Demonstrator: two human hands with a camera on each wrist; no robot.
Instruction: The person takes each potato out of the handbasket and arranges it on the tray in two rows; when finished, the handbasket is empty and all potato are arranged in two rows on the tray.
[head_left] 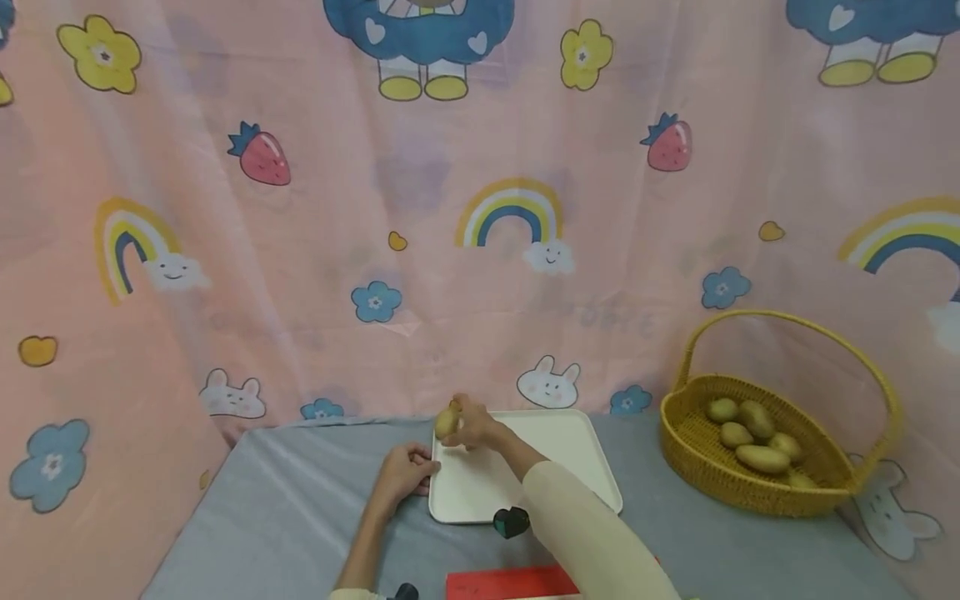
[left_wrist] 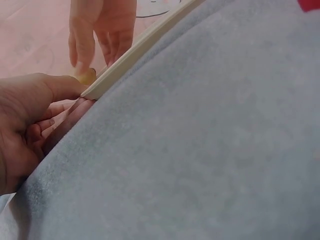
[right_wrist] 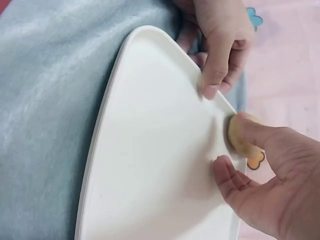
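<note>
A white rectangular tray (head_left: 525, 467) lies on the cloth-covered table. My left hand (head_left: 405, 472) pinches its left rim, the thumb on top and fingers beneath, as the left wrist view shows. At the tray's far left corner my right hand (head_left: 474, 423) holds a potato (head_left: 446, 422). In the right wrist view the thumb lies against the potato (right_wrist: 242, 135), close by the rim; the other visible fingers curl over the tray surface. Part of the potato is hidden behind the thumb.
To the right stands a yellow woven basket (head_left: 720, 487) with a tall handle, holding several potatoes (head_left: 761, 458). A red object (head_left: 502, 585) lies at the near edge, partly under the right sleeve. A pink patterned curtain (head_left: 322, 250) hangs behind the grey-blue tablecloth (head_left: 285, 508).
</note>
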